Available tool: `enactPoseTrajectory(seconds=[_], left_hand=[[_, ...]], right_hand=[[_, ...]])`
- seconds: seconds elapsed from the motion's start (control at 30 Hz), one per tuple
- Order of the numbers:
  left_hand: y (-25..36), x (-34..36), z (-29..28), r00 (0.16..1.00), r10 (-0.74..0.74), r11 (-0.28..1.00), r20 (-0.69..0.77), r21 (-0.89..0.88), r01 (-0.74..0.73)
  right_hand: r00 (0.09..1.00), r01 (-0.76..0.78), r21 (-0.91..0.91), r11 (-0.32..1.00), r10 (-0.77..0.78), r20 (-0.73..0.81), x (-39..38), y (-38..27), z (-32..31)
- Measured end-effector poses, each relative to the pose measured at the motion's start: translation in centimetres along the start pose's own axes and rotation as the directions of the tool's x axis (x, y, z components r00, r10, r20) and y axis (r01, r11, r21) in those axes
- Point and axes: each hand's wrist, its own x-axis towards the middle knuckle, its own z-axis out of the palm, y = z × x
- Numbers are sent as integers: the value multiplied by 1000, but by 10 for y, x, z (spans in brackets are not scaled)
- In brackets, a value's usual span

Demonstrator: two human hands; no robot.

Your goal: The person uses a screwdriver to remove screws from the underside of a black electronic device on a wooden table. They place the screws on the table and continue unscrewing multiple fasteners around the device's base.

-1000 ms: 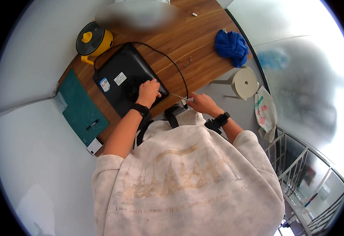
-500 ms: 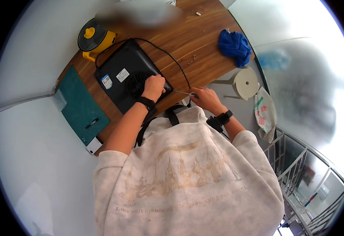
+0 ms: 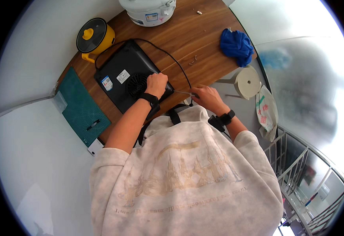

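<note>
A black induction cooker (image 3: 120,91) lies upside down on the wooden table, its round fan grille and two stickers facing up. My left hand (image 3: 157,83) is closed in a fist against its underside, beside the grille; whatever the fingers hold is hidden. Just off the cooker's near right corner, my right hand (image 3: 208,97) is closed round the dark handle of a screwdriver (image 3: 183,92). Its thin metal shaft points left at that corner. The black power cord (image 3: 171,56) loops over the table behind the cooker and comes down by my right hand.
A yellow pot with a dark lid (image 3: 95,37) and a white rice cooker (image 3: 150,13) stand at the back. Small screws (image 3: 192,63) lie near a blue cloth (image 3: 237,46). A green cutting mat (image 3: 77,104) is left, a round stool (image 3: 247,82) right.
A blurred shape that covered the rice cooker at the top is gone, leaving it in plain sight. Both hands stay almost where they were, with the screwdriver still at the corner.
</note>
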Motion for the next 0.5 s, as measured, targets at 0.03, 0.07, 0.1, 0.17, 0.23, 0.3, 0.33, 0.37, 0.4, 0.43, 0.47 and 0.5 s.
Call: enactPoseTrajectory(seconds=[0.03, 0.07, 0.1, 0.17, 0.23, 0.3, 0.33, 0.37, 0.4, 0.43, 0.47, 0.5], left_hand=[[0, 1, 1, 1000, 4, 1000, -3, 4, -4], [-1, 3, 2, 1000, 7, 1000, -7, 7, -7], [-1, 3, 3, 1000, 10, 1000, -11, 10, -10], [-2, 2, 3, 1000, 6, 1000, -14, -7, -6], [-3, 0, -1, 1000, -5, 1000, -10, -27, 4], [-1, -1, -7, 1000, -22, 998, 3, -50, 22], [-1, -2, -6, 1000, -17, 999, -24, -41, 16], [-1, -3, -4, 999, -12, 999, -50, -30, 11], [-2, -3, -2, 997, -7, 1000, -75, -20, 5], [-3, -2, 1, 998, -23, 999, -52, -24, 22], [-5, 0, 4, 999, -39, 999, -29, -28, 38], [-7, 1, 7, 998, -55, 998, -6, -31, 55]], right_hand=[[1000, 20, -12, 1000, -21, -15, 1, 0, -1], [999, 30, -23, 999, -30, -13, 2, 0, -2], [999, 40, -34, 999, -40, -11, 2, -1, -4], [999, 51, -51, 997, -52, -6, 3, -4, -8], [999, 48, -64, 997, -48, 1, 1, -6, -13], [998, 55, -68, 996, -57, -31, 1, -8, -14], [997, 64, -68, 996, -67, -48, 2, -9, -14], [995, 72, -82, 994, -77, -60, 2, -9, -14], [994, 80, -96, 992, -87, -73, 2, -8, -13], [992, 85, -113, 990, -95, -85, 2, -6, -12], [992, 87, -121, 989, -96, -76, 3, -4, -11], [993, 89, -130, 988, -98, -67, 4, -1, -10]])
